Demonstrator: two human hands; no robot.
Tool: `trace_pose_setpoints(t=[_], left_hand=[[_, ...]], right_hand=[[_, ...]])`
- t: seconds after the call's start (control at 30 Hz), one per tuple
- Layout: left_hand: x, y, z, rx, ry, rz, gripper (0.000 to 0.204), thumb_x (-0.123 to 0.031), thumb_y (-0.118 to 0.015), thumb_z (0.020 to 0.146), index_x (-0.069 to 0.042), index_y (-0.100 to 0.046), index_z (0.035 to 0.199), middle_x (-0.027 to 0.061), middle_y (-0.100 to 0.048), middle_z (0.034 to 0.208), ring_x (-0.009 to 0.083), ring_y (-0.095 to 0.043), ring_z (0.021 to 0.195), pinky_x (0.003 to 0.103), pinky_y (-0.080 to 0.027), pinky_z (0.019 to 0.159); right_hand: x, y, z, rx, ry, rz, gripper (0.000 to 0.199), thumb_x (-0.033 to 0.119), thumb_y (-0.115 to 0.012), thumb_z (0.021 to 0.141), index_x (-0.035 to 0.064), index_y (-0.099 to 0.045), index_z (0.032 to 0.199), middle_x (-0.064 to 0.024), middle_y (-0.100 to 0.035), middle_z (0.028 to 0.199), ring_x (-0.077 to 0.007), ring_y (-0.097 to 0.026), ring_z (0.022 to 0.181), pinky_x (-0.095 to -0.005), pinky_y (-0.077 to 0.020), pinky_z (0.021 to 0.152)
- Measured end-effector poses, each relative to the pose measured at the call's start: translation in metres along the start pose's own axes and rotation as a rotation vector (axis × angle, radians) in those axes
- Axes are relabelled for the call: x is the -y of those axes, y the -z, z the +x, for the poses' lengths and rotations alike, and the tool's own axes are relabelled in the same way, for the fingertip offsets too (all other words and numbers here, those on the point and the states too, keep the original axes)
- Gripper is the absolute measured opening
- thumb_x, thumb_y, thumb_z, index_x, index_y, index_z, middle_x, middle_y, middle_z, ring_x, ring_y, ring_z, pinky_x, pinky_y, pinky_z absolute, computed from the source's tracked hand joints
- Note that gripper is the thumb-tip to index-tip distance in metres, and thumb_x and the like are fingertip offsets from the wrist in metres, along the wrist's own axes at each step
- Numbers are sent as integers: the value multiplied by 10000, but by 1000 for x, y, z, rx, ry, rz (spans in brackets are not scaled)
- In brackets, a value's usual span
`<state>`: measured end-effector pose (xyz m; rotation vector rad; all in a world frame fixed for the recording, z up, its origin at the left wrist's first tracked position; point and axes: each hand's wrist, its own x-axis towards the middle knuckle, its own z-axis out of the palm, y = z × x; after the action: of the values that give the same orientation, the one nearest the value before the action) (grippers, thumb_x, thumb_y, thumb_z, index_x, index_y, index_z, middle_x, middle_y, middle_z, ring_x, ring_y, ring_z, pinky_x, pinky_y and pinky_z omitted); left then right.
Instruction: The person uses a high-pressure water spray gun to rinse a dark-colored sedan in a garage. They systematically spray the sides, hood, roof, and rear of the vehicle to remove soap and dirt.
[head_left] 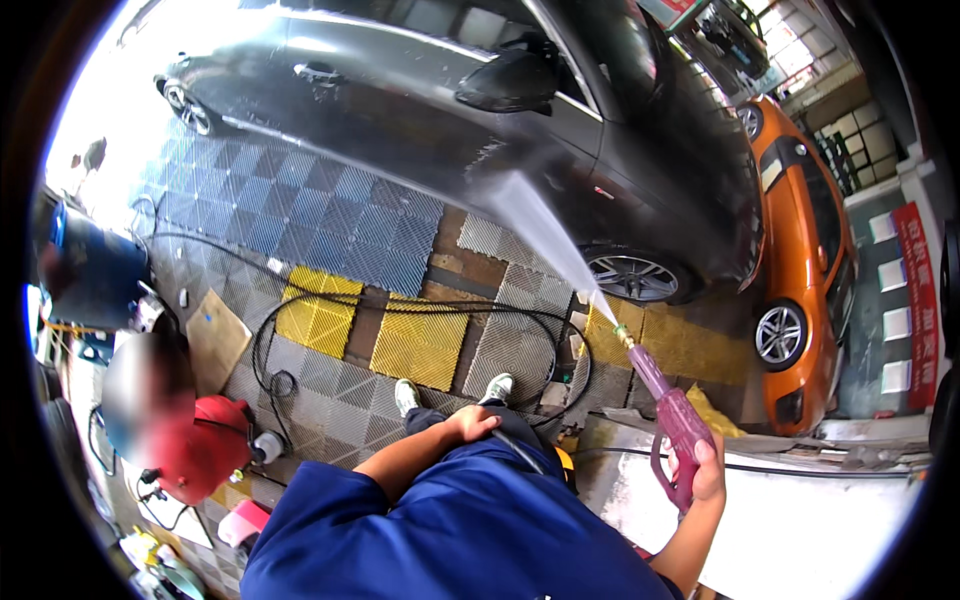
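A maroon pressure-washer gun [668,400] with a brass nozzle is gripped in my right hand [708,472], off to the right of my body. From its tip a white fan of water [548,232] strikes the lower side of a dark grey car [430,110], near the front door and ahead of the wheel. My left hand [472,424] is closed round a black hose [520,452] in front of my waist. The hose passes along my right side, and its link to the gun is hidden.
Looped black hose [500,303] lies on the grey, blue and yellow floor tiles [415,340] ahead of my feet. On the left stand a blue barrel [98,270] and a red tank [210,450]. An orange car [805,220] is at the right, beyond a white surface [800,520].
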<state>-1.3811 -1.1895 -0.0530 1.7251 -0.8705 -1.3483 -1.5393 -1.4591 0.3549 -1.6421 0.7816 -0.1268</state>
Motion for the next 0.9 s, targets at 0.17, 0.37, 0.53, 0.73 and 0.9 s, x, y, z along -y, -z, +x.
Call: trace_pose_setpoints(t=[0.17, 0.37, 0.53, 0.73, 0.9], left_hand=[[15, 14, -19, -26, -108, 58, 600, -545, -418, 977, -38, -729, 893, 274, -708, 937, 465, -668, 959, 534, -511, 864], [-11, 66, -29, -230, -308, 202, 581, -496, -412, 974, -34, -723, 810, 235, -715, 851, 451, -679, 846, 523, -541, 785], [-22, 110, -68, -416, -404, 207, 510, -427, -458, 944, -22, -692, 742, 254, -682, 792, 470, -649, 781, 544, -519, 731], [8, 159, -108, -442, -381, 349, 429, -375, -485, 931, -59, -654, 695, 202, -643, 704, 442, -616, 692, 542, -495, 650], [-38, 156, -98, -327, -263, 356, 487, -469, -477, 940, -77, -692, 749, 210, -686, 759, 442, -655, 720, 524, -528, 665]], right_hand=[[30, -34, -43, -156, 86, 15, 708, 609, -628, 872, -83, -618, 1021, -106, -630, 745, -134, -573, 517, -266, -460, 432], [-21, -57, -43, -247, -186, 113, 688, 643, -484, 941, -27, -607, 1038, -110, -621, 709, -193, -553, 486, -325, -475, 444], [-10, -55, -32, -153, -225, 115, 764, 715, -460, 930, -22, -597, 1077, -132, -643, 784, -201, -566, 485, -330, -478, 428], [45, -65, -5, -210, -29, 217, 779, 717, -410, 953, -34, -573, 1084, -102, -624, 813, -154, -550, 517, -298, -479, 427], [21, -43, 17, 36, -117, 95, 752, 663, -531, 905, -49, -593, 1138, -119, -657, 820, -171, -585, 539, -311, -501, 462]])
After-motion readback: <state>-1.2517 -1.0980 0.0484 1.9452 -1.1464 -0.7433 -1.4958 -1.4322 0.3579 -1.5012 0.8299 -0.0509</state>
